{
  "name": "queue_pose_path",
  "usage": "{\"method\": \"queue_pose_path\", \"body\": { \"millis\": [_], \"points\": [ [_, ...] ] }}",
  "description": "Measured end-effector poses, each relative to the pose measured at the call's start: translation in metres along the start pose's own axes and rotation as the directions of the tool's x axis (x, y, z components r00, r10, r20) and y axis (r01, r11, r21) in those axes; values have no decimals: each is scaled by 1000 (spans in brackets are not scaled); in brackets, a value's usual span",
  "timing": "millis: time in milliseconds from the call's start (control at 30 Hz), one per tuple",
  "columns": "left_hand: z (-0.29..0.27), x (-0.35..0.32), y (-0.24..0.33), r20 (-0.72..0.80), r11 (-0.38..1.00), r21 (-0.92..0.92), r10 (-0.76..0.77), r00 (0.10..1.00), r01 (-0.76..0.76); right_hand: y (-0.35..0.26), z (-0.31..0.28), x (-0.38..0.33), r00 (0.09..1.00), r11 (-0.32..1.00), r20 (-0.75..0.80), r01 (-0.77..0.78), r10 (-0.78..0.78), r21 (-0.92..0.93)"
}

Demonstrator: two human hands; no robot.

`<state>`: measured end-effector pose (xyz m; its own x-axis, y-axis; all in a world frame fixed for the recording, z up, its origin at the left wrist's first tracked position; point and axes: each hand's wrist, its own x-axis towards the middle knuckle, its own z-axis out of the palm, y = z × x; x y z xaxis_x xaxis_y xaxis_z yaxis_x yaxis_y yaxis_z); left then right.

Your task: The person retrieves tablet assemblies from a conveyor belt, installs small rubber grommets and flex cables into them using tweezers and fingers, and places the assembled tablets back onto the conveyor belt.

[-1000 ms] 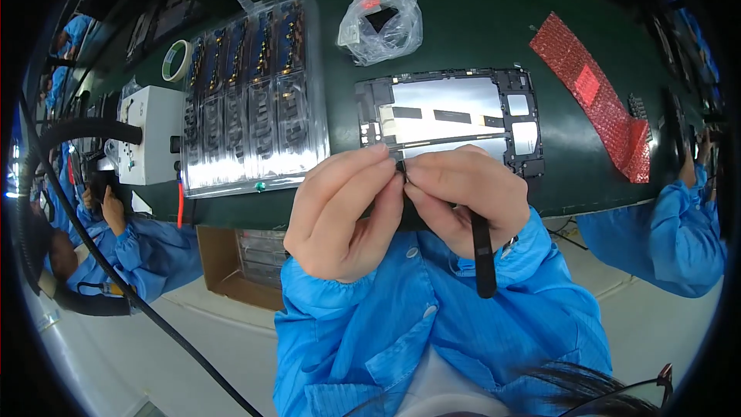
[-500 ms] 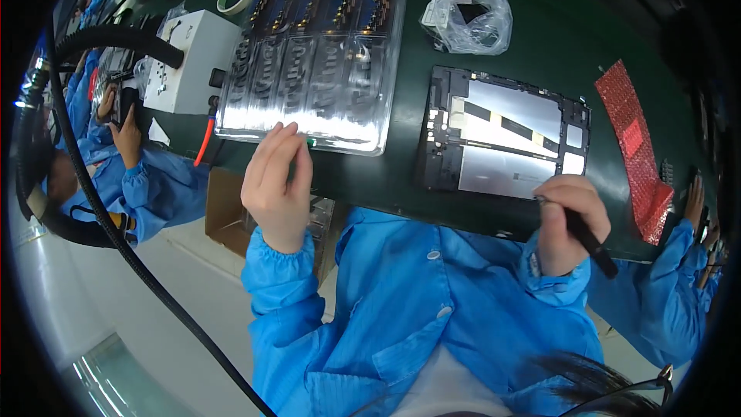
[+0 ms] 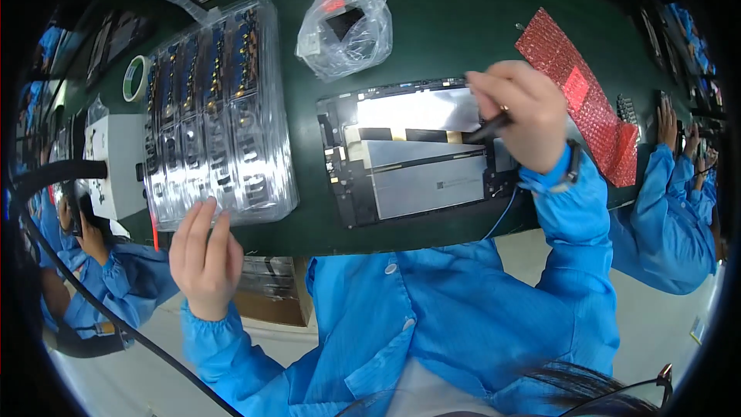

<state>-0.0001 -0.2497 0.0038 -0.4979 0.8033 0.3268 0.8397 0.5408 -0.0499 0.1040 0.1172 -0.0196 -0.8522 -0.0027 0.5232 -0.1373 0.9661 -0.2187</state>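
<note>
In front of me lies an opened tablet [image 3: 432,189], its silver battery plates, black ribbon strips and dark frame exposed. My right hand [image 3: 526,112] is over its far right part, closed around a black pen-shaped tool [image 3: 488,128] that points left across the tablet. The thumb and forefinger meet by the tablet's far edge; anything pinched there is too small to make out. My left hand [image 3: 204,259] is at the near edge of a clear plastic tray [image 3: 287,185], fingers stretched out and nothing visible in them. Small circuit boards [image 3: 218,54] fill the tray's far compartments.
Beyond the tablet sits a clear plastic bag [image 3: 347,35]. Red bubble wrap [image 3: 575,81] lies to the right. A white box [image 3: 120,162] with a thick black hose and a tape roll [image 3: 135,79] stand left of the tray. Co-workers in blue sit at both sides.
My right hand has moved from the tablet's near right corner to its far edge, and the tool now points left. My left hand's fingers have straightened. The whole view has shifted.
</note>
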Motion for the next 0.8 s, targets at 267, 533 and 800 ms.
{"method": "queue_pose_path", "body": {
  "millis": [267, 533, 800],
  "points": [
    [22, 115, 39, 15, 852, -385, 390, 921, -354, -3, 36, 2, 964, 964, 158, 232, -212, -126],
    [77, 161, 64, 153, 721, -669, 373, 915, -182, -11, 46, 2, 952, 913, 143, 302, -271, -273],
    [94, 164, 71, 135, 709, -653, 454, 881, -265, -9, 11, 2, 966, 997, 259, 24, -4, -71]
  ]
}}
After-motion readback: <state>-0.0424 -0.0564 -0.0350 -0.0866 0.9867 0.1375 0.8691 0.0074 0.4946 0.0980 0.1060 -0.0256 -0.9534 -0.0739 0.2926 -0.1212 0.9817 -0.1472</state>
